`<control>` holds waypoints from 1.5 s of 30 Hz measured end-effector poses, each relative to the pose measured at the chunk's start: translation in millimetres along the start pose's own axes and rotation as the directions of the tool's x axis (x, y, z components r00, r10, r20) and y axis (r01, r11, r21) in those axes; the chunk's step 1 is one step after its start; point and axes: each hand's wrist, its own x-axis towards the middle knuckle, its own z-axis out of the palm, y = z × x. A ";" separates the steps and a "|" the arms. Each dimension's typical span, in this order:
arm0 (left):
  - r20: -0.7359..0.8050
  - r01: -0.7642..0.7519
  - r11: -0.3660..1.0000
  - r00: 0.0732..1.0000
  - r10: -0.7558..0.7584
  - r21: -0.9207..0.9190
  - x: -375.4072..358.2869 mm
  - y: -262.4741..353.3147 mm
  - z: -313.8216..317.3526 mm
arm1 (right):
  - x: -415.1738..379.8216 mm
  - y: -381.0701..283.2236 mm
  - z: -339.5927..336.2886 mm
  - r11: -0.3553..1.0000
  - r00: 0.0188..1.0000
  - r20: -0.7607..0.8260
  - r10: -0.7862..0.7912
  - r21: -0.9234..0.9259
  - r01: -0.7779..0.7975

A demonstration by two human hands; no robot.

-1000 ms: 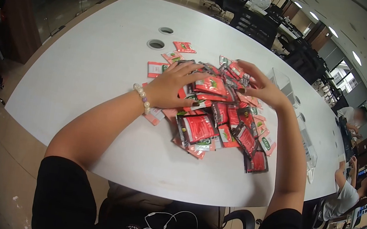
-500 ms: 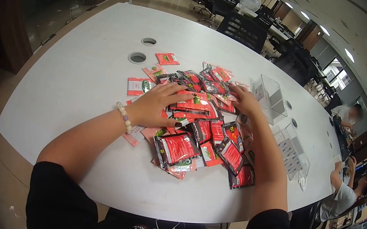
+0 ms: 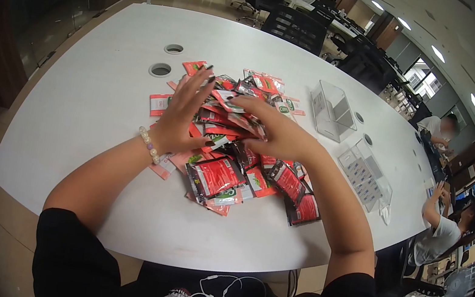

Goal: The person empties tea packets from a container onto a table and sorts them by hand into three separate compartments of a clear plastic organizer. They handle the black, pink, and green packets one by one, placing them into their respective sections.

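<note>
A loose heap of red, black and pale pink sachets [image 3: 215, 176] lies on the white table [image 3: 84, 187]. My left hand [image 3: 178, 115], with a beaded bracelet at the wrist, stands along the heap's left side. Its fingers are stretched upward and its thumb is apart, near the sachets. From the right, my right hand [image 3: 280, 131] curls around several red sachets at the top of the heap, fingers over them and thumb below. Part of its grip is hidden by the sachets.
Right of the heap stand a clear divided box [image 3: 333, 114] and another clear container [image 3: 366, 177] with blue-marked contents. Two round cable holes, one of them a grommet [image 3: 160, 69], are at the left. Two people sit along the right side; black chairs [image 3: 295, 29] stand behind.
My right hand has moved left from the heap's far right edge onto sachets in its middle. My left hand has lifted from lying flat on top to standing at the left side.
</note>
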 end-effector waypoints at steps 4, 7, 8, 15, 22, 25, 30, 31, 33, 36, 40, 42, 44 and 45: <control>0.238 0.052 0.997 0.969 -0.065 0.062 6.1 13.4 -10.1 | 20.9 17.5 -18.9 0.975 0.988 -0.066 0.143 0.180 -0.129; 0.341 0.103 0.994 0.934 -0.105 0.024 4.8 14.1 -6.2 | 48.8 92.9 -33.0 0.967 0.894 -0.378 0.240 0.180 -0.183; 0.392 0.136 0.991 0.911 -0.126 0.001 4.2 13.7 -6.1 | 56.5 115.8 -38.3 0.954 0.862 -0.409 0.300 0.104 -0.282; 0.368 0.063 0.998 0.927 -0.070 0.031 -1.0 9.6 -4.1 | 111.4 233.6 -39.8 0.622 0.611 -0.119 0.783 0.178 -0.762; 0.400 0.068 0.996 0.913 -0.083 0.053 -7.1 5.2 1.3 | 145.6 228.5 -24.1 0.616 0.599 0.297 0.743 0.044 -0.786; 0.459 0.071 0.993 0.882 -0.109 0.099 -5.4 6.3 3.2 | 134.6 180.8 -32.8 0.619 0.571 0.311 0.760 -0.080 -0.781; 0.447 0.084 0.988 0.885 -0.134 0.130 -10.4 2.1 10.6 | 99.6 125.6 -30.1 0.654 0.723 0.306 0.620 0.308 -0.691; 0.438 0.072 0.987 0.890 -0.127 0.140 -11.0 1.9 10.5 | 93.3 129.3 -31.9 0.748 0.819 0.247 0.518 0.334 -0.574; 0.427 0.070 0.990 0.897 -0.115 0.118 -10.4 3.6 8.3 | 82.1 110.5 -39.4 0.803 0.865 0.140 0.482 0.322 -0.501; 0.365 0.108 0.992 0.923 -0.123 0.061 -6.5 5.5 3.4 | 64.6 47.9 -37.5 0.893 0.909 0.035 0.416 0.173 -0.415; 0.154 0.131 0.988 0.981 -0.117 -0.082 -18.1 -17.0 15.2 | 41.1 6.8 10.4 0.928 0.958 -0.207 0.199 -0.273 -0.252; 0.248 0.359 0.887 0.923 -0.293 -0.289 -15.8 -6.1 3.4 | 29.4 2.2 45.3 0.883 0.971 -0.236 0.040 -0.446 -0.145; 0.329 0.281 0.959 0.902 -0.278 0.040 -14.9 -14.8 -12.1 | 15.4 -10.9 67.3 0.812 0.963 -0.267 -0.029 -0.568 -0.133; 0.490 0.272 0.955 0.820 -0.295 0.119 -8.6 -17.9 -21.0 | 12.9 -7.5 71.4 0.836 0.955 -0.296 0.005 -0.523 -0.167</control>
